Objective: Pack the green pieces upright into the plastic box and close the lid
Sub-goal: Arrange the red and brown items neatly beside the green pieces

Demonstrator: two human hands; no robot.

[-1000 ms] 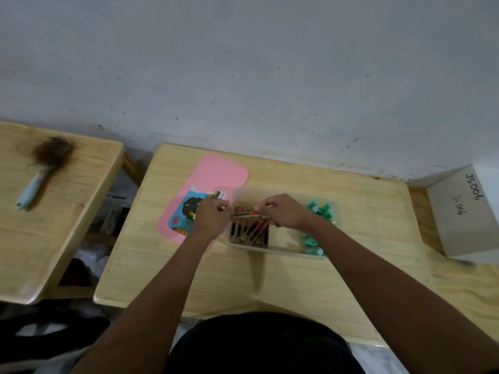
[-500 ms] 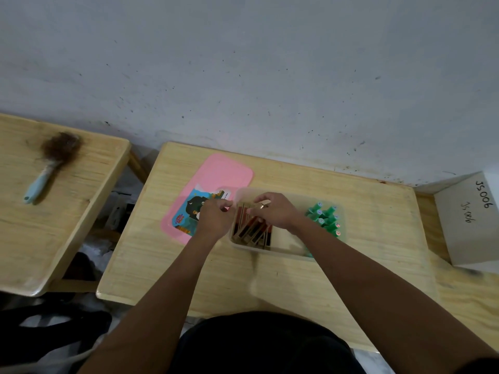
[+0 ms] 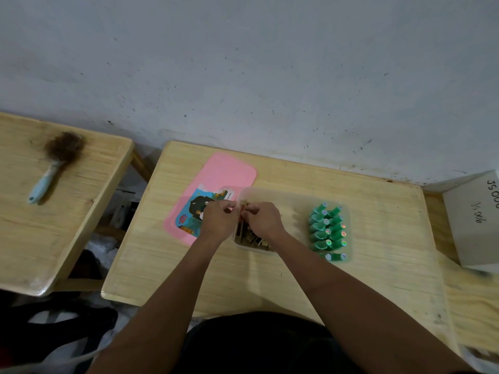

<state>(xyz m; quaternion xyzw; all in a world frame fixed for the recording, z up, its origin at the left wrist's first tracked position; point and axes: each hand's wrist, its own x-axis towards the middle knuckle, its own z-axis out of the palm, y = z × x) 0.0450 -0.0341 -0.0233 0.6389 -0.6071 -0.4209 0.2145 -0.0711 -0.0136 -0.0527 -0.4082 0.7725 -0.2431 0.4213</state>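
A brush point(image 3: 54, 163) lay upper left, the pink lid point(image 3: 229, 171) beside the plastic box point(image 3: 297, 195). The left hand point(image 3: 218, 220) and right hand point(image 3: 263, 221) pinched 1 brown piece point(image 3: 244, 210), hiding the box's left end; green pieces point(image 3: 326, 230) stood at its right end. Earlier the brown piece lay crosswise between them.

**Both grips pinched together, arms converging**

Your two bare forearms come in from the near edge and angle toward each other, the left from the near left and the right from the near right. Your left grip point(image 3: 218, 221) and right grip point(image 3: 263, 221) sit side by side, backs facing up and knuckles close together. The fingers of both are curled. Their fingertips meet on a slim brown piece point(image 3: 244, 205), pinching it from the left and from the right. Both wrists run roughly in line with the forearms.
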